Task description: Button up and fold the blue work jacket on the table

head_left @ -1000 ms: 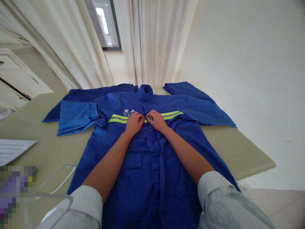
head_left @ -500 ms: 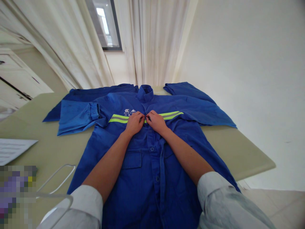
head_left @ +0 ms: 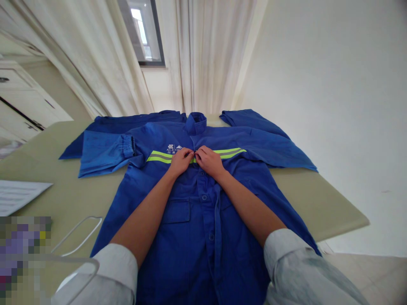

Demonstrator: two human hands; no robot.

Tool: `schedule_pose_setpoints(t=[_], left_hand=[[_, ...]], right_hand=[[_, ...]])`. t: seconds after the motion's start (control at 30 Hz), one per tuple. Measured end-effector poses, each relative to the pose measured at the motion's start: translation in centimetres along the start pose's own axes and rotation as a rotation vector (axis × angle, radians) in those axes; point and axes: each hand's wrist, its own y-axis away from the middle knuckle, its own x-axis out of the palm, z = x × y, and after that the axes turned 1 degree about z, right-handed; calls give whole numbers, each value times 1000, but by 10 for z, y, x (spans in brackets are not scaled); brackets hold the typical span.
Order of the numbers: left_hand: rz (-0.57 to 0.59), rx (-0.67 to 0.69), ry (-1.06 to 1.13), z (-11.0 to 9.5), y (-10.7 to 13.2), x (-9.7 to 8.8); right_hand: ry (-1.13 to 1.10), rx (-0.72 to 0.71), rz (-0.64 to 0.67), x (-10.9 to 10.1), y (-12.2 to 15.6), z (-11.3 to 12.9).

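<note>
A blue work jacket [head_left: 173, 245] lies front up across the table, its collar [head_left: 195, 123] at the far end. A yellow-green and grey reflective stripe [head_left: 232, 153] crosses its chest. At the middle of that stripe, my left hand [head_left: 182, 162] pinches the front edge of the jacket. My right hand [head_left: 209, 162] meets it there, fingers closed on the same placket. The fingertips hide whatever button or hole lies between them. Below the hands the placket hangs apart, with buttons such as this button [head_left: 204, 198] showing.
The olive-green table [head_left: 330, 203] has a rounded right corner. Darker blue folded cloth [head_left: 104, 127] lies behind the jacket. At left are a printed sheet [head_left: 22, 195], a white wire-like frame [head_left: 81, 233] and a blurred-out purple item [head_left: 19, 254]. Curtains [head_left: 210, 55] hang beyond.
Both hands stay on the placket at the stripe, their fingers shifting slightly closer together. The whole view has moved a little; the jacket lies as before.
</note>
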Motion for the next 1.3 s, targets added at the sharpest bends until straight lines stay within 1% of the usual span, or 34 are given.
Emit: schedule_pose_setpoints(t=[0.1, 0.27, 0.4, 0.47, 0.57, 0.63, 0.73, 0.87, 0.93, 1.03, 1.1, 1.2, 1.3], left_hand=[[-37, -20, 29, -2, 1, -1], [-74, -6, 10, -10, 5, -5], [-92, 0, 5, -17, 7, -6], [-96, -7, 26, -19, 7, -6], [-83, -51, 63, -20, 6, -4], [-72, -78, 93, -19, 6, -2], [-71, -87, 170, -16, 6, -3], [-87, -23, 201, -16, 7, -5], [-116, 12, 173, -18, 8, -6], [-130, 52, 131, -21, 10, -5], [-120, 61, 113, -22, 11, -4], [-125, 53, 118, -20, 11, -4], [-123, 33, 143, -16, 9, -5]], right_hand=[[-11, -18, -27, -2, 1, 0], [-72, -69, -48, -5, 1, 1], [-39, -92, -56, -7, -1, 1], [-23, -136, -64, -8, -2, -1], [-33, -222, -56, -9, -2, -8], [-68, -246, -58, -9, -1, -10], [-197, -171, -121, -8, -1, -10], [-483, 51, -216, -1, -4, -10], [-658, 169, -197, 3, -9, -14], [-883, 304, -54, 7, -15, -22], [-897, 336, 2, 8, -17, -26], [-731, 299, -61, 6, -17, -23], [-593, 237, -119, 1, -15, -12]])
